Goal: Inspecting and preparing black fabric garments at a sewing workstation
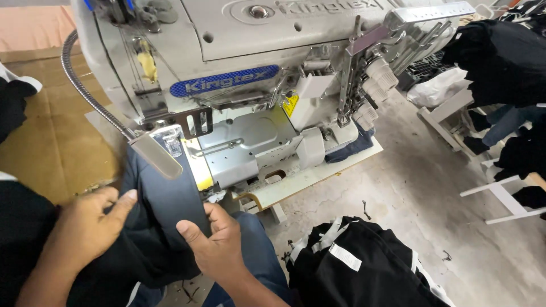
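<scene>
Two hands work a dark cloth (165, 210) at a white sewing machine (239, 85) that stands on a pale desk (318, 173). Brown cardboard (51, 142) covers the surface to the left, and grey concrete floor (432, 187) spreads to the right, with white frames (500, 199) holding dark garments. The left hand (85, 227) lies on the cloth with fingers (122, 207) pressed against its left edge; the right hand (219, 241) pinches the right edge, thumb on top. The cloth runs up under a lamp head (154, 153) toward the needle. A blue oval badge (224, 80) and a small yellow sticker (292, 104) sit on the machine's front. A black bundle (364, 267) with white rectangular tags lies on the floor.
</scene>
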